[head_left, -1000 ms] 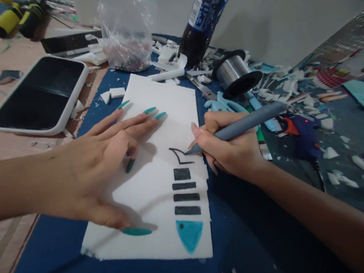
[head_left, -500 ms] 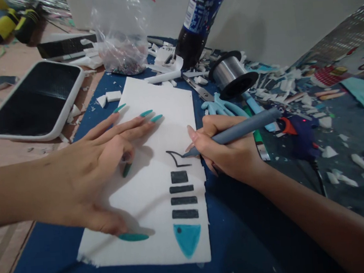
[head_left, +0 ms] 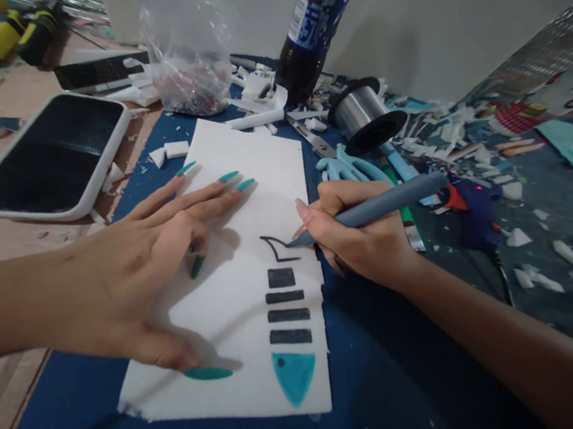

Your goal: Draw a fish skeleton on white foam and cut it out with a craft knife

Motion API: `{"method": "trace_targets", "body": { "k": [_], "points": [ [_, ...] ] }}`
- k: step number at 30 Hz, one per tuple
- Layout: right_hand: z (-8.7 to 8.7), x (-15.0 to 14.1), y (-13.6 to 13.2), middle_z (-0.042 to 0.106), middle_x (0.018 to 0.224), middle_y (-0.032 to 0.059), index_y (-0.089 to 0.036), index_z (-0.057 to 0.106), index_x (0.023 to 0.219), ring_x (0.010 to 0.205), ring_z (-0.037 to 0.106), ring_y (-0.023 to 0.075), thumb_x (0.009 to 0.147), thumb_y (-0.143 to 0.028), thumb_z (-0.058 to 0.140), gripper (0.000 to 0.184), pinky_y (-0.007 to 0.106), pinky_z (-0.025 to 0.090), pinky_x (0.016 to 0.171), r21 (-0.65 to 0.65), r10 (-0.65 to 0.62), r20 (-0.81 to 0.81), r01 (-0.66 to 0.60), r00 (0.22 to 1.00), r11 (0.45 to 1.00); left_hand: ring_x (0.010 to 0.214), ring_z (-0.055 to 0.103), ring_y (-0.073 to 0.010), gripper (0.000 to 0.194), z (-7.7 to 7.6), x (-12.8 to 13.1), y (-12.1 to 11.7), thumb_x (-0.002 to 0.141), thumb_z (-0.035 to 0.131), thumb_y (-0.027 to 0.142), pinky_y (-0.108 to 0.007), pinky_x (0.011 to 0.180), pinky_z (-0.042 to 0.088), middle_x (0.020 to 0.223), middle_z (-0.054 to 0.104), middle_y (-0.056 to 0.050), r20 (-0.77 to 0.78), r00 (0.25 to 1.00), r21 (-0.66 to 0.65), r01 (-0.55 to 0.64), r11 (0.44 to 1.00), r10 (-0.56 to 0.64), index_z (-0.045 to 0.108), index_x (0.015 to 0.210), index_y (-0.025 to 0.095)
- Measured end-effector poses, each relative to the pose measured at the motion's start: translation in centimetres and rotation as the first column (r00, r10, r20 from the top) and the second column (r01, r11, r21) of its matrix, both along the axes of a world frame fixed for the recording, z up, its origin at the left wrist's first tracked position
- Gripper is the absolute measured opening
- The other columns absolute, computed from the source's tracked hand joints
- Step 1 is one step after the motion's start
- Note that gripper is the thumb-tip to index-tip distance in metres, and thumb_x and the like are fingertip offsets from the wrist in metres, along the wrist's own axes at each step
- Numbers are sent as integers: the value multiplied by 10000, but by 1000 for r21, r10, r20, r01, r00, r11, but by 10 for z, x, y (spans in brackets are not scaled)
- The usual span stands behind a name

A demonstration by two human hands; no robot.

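A white foam sheet lies on a dark blue surface. My left hand rests on its left part, fingers spread and long teal nails showing. In my right hand is a grey marker pen, its tip touching the sheet at the end of a thin black outline. Below that outline runs a column of dark filled bars, then a teal fish head with a dark eye.
A phone lies at left. Behind the sheet stand a clear plastic bag and a dark bottle. Scissors with light blue handles, a wire spool and a purple glue gun lie right, among foam scraps.
Hardly anything differs. The pen's back end has tipped slightly to the right while its tip stays at the outline. My left hand keeps its place on the sheet.
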State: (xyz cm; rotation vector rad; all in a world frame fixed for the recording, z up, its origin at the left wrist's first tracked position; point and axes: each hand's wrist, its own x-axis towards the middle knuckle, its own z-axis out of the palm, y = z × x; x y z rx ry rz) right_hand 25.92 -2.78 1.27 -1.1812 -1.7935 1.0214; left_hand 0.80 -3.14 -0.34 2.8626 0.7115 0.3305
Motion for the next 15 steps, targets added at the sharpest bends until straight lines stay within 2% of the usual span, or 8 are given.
{"method": "trace_targets", "body": {
  "k": [4, 9, 15],
  "points": [
    [0, 1, 0, 292, 412, -79, -192, 199, 492, 356, 268, 32, 754, -45, 549, 462, 220, 327, 410, -6, -2, 9, 2, 1000, 1000, 1412, 105, -262, 689, 0, 1, 0, 709, 507, 687, -476, 1172, 48, 1516, 136, -156, 9, 1000, -17, 0, 1000, 0, 391, 1092, 126],
    [0, 2, 1, 301, 416, -78, -189, 210, 475, 355, 267, 34, 735, -41, 557, 458, 236, 335, 434, 10, 0, 24, 0, 1000, 1000, 1409, 104, -292, 631, 0, 3, -1, 685, 556, 673, -491, 1167, 45, 1517, 133, -157, 13, 1000, -65, -18, 998, 19, 404, 995, 145],
    [-1, 4, 3, 332, 374, -92, -190, 267, 459, 319, 294, 30, 744, -50, 571, 440, 239, 404, 454, -2, 7, 22, -7, 1000, 1000, 1409, 108, -288, 568, 1, 2, -1, 694, 556, 644, -485, 1170, 45, 1518, 139, -148, 32, 999, -75, -12, 997, 14, 386, 953, 168]
  ]
}}
